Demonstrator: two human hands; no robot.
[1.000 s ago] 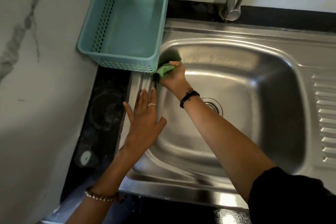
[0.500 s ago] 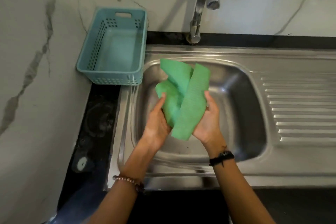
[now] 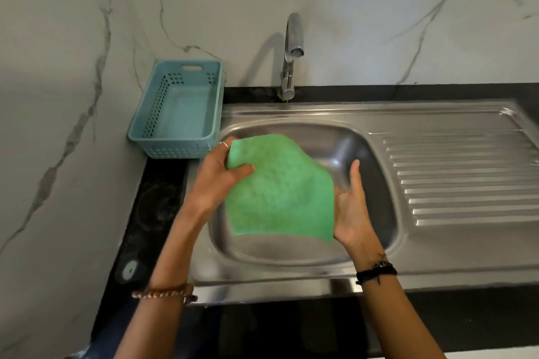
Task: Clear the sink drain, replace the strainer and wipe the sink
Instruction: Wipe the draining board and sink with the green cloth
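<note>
Marble-walled kitchen with a dark bench. A green cloth (image 3: 280,192) is spread above the steel sink (image 3: 291,283), the left hand (image 3: 217,175) pinching its corner, the right hand (image 3: 351,210) flat under its edge, probably refolding. Teal basket (image 3: 178,109) nearby.

Head camera looks forward and down, close over the sink (image 3: 291,280).

cloth (image 3: 280,192): folded → spread flat | left hand (image 3: 217,175): now pinches its corner (thumb on top) | right hand (image 3: 351,207): opened beneath
</note>
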